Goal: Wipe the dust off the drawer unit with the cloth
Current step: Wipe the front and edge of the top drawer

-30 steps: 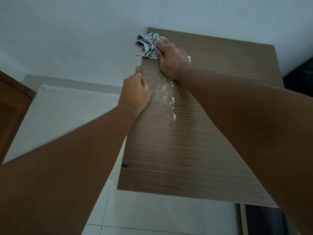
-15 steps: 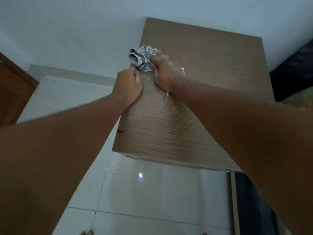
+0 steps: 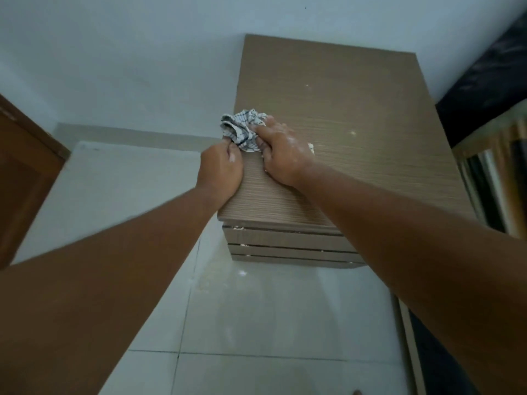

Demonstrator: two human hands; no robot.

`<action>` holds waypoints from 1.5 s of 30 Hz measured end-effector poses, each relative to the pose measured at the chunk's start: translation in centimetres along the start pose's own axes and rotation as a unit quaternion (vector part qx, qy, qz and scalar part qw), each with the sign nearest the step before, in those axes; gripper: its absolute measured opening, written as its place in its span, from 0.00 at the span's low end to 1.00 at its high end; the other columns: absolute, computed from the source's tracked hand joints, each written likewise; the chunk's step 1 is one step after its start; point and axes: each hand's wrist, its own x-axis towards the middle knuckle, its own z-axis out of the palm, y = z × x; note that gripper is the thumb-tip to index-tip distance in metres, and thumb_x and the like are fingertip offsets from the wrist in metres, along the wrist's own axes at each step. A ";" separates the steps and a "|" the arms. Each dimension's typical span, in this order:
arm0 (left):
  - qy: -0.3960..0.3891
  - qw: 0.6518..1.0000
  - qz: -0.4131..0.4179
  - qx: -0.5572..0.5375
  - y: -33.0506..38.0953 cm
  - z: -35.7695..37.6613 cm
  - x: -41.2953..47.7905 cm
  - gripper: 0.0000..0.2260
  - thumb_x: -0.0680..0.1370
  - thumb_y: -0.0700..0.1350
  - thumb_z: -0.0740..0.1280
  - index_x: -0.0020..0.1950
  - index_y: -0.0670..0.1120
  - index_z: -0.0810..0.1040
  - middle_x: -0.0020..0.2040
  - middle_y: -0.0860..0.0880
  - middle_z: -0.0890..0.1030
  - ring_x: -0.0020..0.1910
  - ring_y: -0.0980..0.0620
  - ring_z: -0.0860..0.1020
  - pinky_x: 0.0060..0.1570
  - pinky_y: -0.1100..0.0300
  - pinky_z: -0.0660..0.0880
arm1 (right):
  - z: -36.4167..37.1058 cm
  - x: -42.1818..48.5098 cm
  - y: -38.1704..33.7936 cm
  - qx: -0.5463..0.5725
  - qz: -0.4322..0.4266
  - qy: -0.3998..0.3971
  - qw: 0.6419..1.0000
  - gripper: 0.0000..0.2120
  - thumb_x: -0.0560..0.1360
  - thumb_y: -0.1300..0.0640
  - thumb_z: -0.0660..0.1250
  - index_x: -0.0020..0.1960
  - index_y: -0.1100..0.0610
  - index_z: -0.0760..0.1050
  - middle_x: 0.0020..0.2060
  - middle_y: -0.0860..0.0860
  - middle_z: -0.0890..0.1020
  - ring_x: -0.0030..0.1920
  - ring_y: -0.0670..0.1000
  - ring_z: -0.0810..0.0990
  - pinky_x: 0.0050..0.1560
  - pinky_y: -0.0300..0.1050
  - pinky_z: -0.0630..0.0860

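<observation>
A wood-grain drawer unit [image 3: 356,109] stands against the white wall, its flat top facing me and its drawer fronts showing below the front edge. A crumpled white checked cloth [image 3: 242,129] lies at the top's left edge. My right hand [image 3: 282,155] presses down on the cloth, white dust on its knuckles. My left hand [image 3: 221,169] is curled at the unit's left edge, its fingertips touching the cloth's lower corner. A few white specks remain on the top.
A glossy white tiled floor [image 3: 271,323] lies in front, with pale dust near the unit's base. A brown wooden door [image 3: 22,181] is at the left. Dark furniture [image 3: 484,89] and a striped frame [image 3: 490,178] flank the unit's right side.
The right hand has dragged the cloth along the left edge toward me, clearing the white dust streak. The view has pulled back, so the drawer fronts and more floor show.
</observation>
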 end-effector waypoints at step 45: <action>0.291 0.887 0.193 -0.303 -12.9 4.6 -13.1 0.09 0.84 0.42 0.59 0.58 0.40 0.77 0.39 0.46 0.83 0.32 0.49 0.83 0.30 0.60 0.77 | 10.3 -23.5 4.4 0.155 -0.129 0.163 0.966 0.16 0.82 0.63 0.61 0.67 0.51 0.75 0.56 0.40 0.82 0.57 0.39 0.80 0.57 0.36 0.79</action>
